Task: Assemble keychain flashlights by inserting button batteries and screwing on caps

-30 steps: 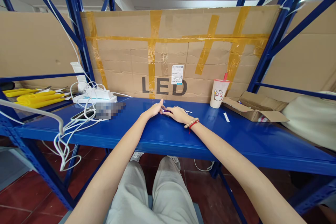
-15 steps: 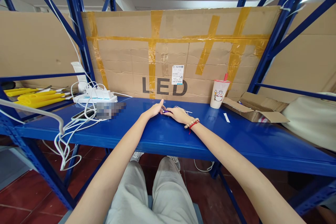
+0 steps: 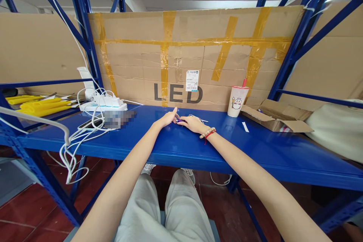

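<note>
My left hand rests on the blue shelf top, thumb raised and fingers curled inward. Its fingertips meet those of my right hand, which lies palm down with its fingers closed. A slim purple object, perhaps a pen, shows between the two hands, pinched by my right fingers; its far part is hidden. What my left fingers grip is mostly covered. Just beyond my right hand, thin silvery pieces lie on the shelf, too small to name. A bead bracelet and red cord circle my right wrist.
A white cup with a red straw stands behind, to the right. Beside it lie a paper strip and an open cardboard box. Tangled white cables, a power strip and yellow-handled tools occupy the left. Cardboard closes the back.
</note>
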Tool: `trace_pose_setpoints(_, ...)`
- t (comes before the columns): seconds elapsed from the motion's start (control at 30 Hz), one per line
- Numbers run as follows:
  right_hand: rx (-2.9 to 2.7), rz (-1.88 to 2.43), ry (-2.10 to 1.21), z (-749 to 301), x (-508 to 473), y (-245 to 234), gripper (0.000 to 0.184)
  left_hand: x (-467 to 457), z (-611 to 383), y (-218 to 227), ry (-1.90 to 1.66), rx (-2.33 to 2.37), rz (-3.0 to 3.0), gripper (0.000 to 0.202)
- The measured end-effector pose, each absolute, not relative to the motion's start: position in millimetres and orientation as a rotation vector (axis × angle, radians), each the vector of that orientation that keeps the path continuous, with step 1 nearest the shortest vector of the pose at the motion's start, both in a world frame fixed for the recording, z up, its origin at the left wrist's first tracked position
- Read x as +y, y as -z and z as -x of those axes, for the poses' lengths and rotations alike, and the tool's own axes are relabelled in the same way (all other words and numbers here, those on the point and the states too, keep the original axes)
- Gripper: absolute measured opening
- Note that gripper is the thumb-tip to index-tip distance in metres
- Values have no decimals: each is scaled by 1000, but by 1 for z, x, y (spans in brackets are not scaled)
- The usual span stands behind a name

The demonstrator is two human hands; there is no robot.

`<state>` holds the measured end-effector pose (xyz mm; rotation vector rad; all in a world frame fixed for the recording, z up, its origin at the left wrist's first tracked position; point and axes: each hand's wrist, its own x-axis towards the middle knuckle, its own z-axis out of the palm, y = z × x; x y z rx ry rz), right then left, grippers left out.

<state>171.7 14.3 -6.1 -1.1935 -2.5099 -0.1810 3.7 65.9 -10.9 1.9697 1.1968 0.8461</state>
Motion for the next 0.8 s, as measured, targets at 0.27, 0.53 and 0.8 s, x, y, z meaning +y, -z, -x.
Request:
trace_pose_setpoints(0.27, -2509, 1203, 149, -172, 14, 5, 35, 66, -4, 11, -848, 1197, -1975, 72)
trace_pose_setpoints(0.53, -2515, 1190, 169, -172, 15, 6, 37, 65, -3, 11, -846, 1197, -1983, 71)
trace_pose_setpoints(0.8, -2500, 1191, 151, -172, 14, 6, 35, 67, -4, 11, -839, 1200, -1979, 71)
